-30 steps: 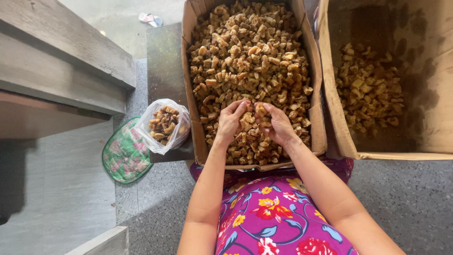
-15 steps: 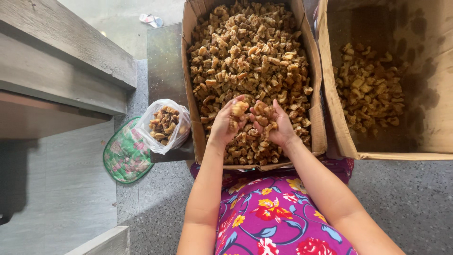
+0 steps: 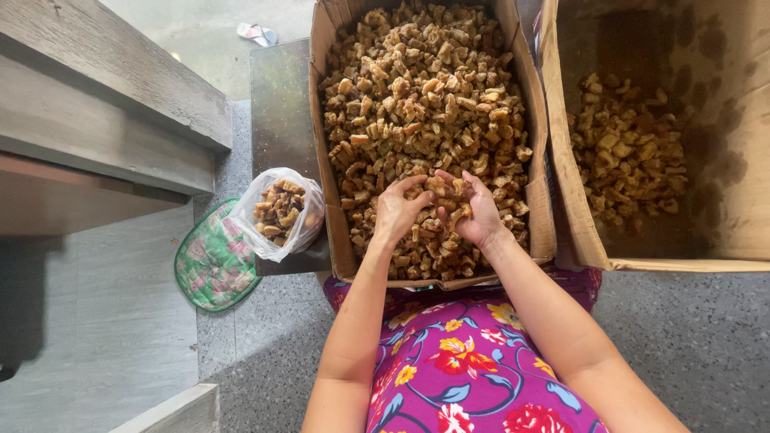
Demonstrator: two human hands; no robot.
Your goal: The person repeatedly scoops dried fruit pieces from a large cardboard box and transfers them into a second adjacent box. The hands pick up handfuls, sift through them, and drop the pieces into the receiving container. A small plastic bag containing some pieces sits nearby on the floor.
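— Both grips cup together: left hand (image 3: 395,215) and right hand (image 3: 480,215) cradle a scoop of fried crackling pieces (image 3: 443,192) just above the heap in the full cardboard box (image 3: 536,160).

— Best keep the palms touching and level — any gap drops pieces. Plastic bag (image 3: 281,212) sits left, beside the box.

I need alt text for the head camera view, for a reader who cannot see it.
Two bare hands, left hand and right hand, cup golden-brown fried pieces over a full cardboard box. A second box, to the right, is mostly empty; a clear plastic bag of the same pieces sits to the left.
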